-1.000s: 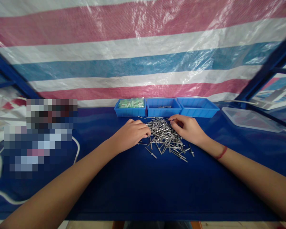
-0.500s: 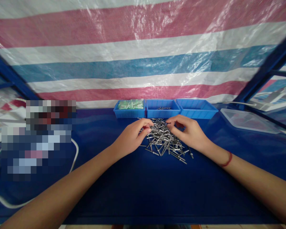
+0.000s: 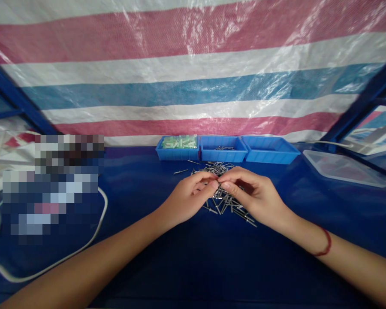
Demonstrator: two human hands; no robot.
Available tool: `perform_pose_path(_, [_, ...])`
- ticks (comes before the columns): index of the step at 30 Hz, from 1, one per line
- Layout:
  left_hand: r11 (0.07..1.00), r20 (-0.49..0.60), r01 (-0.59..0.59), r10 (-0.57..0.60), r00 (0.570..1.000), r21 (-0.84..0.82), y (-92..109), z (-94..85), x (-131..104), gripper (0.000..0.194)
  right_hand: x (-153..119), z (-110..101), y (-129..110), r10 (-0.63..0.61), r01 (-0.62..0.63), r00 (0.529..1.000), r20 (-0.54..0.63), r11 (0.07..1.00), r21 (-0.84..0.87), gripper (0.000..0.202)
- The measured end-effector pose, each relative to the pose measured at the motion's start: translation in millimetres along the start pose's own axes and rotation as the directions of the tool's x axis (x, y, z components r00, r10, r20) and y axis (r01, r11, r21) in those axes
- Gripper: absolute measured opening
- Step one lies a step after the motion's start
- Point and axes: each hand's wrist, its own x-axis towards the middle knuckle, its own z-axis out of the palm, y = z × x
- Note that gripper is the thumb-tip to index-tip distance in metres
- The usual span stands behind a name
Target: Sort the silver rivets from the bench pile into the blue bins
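Note:
A loose pile of silver blind rivets point(image 3: 225, 205) lies on the blue table, with several strays around its edges. Over the middle of the pile my left hand point(image 3: 193, 194) is closed in a pinch, thumb against fingers. My right hand point(image 3: 255, 191) pinches in the same way from the other side, and the two sets of fingertips meet. Whatever is between them is too small and covered to make out. Both hands hide much of the pile.
Behind the pile stand three blue bins: the left bin point(image 3: 176, 155) has green-and-white pieces, the middle bin point(image 3: 223, 156) a few rivets, the right bin point(image 3: 272, 152) none visible. A clear plastic lid point(image 3: 344, 168) lies right. A white cable point(image 3: 104, 214) loops left beside a blurred area.
My hands, apart over the pile before, have come together and nearer to me, fingertips now touching. A stray rivet now shows left of the pile. The view has shifted slightly.

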Motion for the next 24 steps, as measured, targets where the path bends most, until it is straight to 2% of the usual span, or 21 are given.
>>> perform_pose_path(3, [0.995,0.019,-0.018,0.016,1.0,0.096,2.9,-0.4,-1.5,0.023,-1.3,1.7,2.6,0.035,-0.035,0.999,-0.015,0.999,0.006,0.012])
perform_pose_path(8, [0.993,0.011,-0.07,0.069,0.998,0.093,2.0,0.7,-2.8,0.02,-2.4,5.0,5.0,0.121,-0.119,0.992,-0.021,0.991,0.06,0.014])
perform_pose_path(14, [0.993,-0.028,-0.073,0.076,0.997,0.092,-0.3,3.6,-2.7,0.016,-2.3,2.6,1.3,0.038,-0.038,0.999,-0.024,0.999,-0.006,0.009])
perform_pose_path(18, [0.986,-0.03,-0.073,0.078,0.997,0.148,3.6,3.9,-3.7,0.018,-1.2,0.8,-0.6,-0.012,0.011,1.0,-0.026,1.0,-0.025,0.011])
perform_pose_path(24, [0.962,-0.087,-0.146,0.17,0.982,0.232,6.1,1.5,-4.9,0.009,0.5,-0.8,0.5,-0.031,0.029,0.999,-0.031,0.996,-0.085,0.013])
